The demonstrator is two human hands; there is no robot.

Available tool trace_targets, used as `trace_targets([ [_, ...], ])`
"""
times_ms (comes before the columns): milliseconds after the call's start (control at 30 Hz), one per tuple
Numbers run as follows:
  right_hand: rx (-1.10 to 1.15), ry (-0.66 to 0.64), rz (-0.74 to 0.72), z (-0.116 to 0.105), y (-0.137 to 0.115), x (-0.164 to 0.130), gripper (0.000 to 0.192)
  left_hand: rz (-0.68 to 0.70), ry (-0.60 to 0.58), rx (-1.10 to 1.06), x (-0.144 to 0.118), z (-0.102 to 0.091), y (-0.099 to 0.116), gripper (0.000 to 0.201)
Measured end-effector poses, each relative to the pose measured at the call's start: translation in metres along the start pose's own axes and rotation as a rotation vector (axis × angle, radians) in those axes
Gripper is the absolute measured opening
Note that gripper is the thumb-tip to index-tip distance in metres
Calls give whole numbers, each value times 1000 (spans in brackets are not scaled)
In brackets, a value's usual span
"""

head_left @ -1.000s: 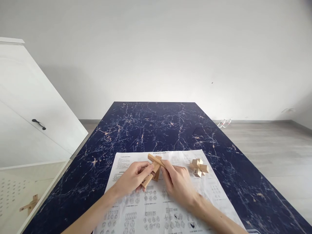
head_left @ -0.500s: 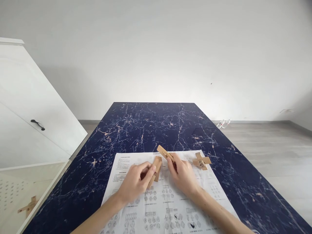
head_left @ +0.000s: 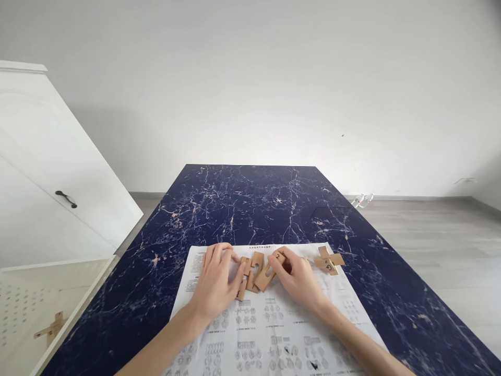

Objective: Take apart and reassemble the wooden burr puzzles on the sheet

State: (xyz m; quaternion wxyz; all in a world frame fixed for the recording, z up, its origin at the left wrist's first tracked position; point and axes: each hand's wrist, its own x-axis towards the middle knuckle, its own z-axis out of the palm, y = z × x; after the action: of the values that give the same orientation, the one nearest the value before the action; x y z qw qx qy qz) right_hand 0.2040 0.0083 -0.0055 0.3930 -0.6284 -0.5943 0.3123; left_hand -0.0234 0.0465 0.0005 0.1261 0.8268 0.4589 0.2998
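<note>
Several notched wooden puzzle sticks lie side by side on a white printed instruction sheet. My left hand rests flat on the sheet, its thumb touching the leftmost stick. My right hand pinches the upper end of the rightmost stick, which is marked with a number and lies on the paper. A small assembled wooden cross lies just right of my right hand, apart from it.
The sheet lies on a dark blue marbled table that stretches away to a white wall. A white cabinet with a black handle stands at the left. On the floor at the lower left lies another wooden cross.
Both hands have come down from holding a part-built puzzle in the air. The sticks now lie separated on the sheet, and the hands have spread a little apart.
</note>
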Motion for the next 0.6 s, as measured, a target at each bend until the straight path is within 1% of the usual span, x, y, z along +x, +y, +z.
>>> trace_targets([
  [67,-61,10,-3,1,1,-1,34,20,-5,-30,-1,0,1,14],
  [167,-184,66,-59,4,4,-3,35,75,-65,-74,-2,-3,5,17],
  [200,-235,88,-89,5,5,-3,36,98,-101,-82,-2,-4,6,21],
  [333,-400,158,-186,9,8,-6,35,183,-242,-77,-5,-7,12,50],
  [433,-384,184,-205,10,8,-7,32,233,-298,-66,-6,-7,13,63],
  [600,-252,66,-223,8,3,-7,23,261,-355,-71,-5,-9,16,71],
])
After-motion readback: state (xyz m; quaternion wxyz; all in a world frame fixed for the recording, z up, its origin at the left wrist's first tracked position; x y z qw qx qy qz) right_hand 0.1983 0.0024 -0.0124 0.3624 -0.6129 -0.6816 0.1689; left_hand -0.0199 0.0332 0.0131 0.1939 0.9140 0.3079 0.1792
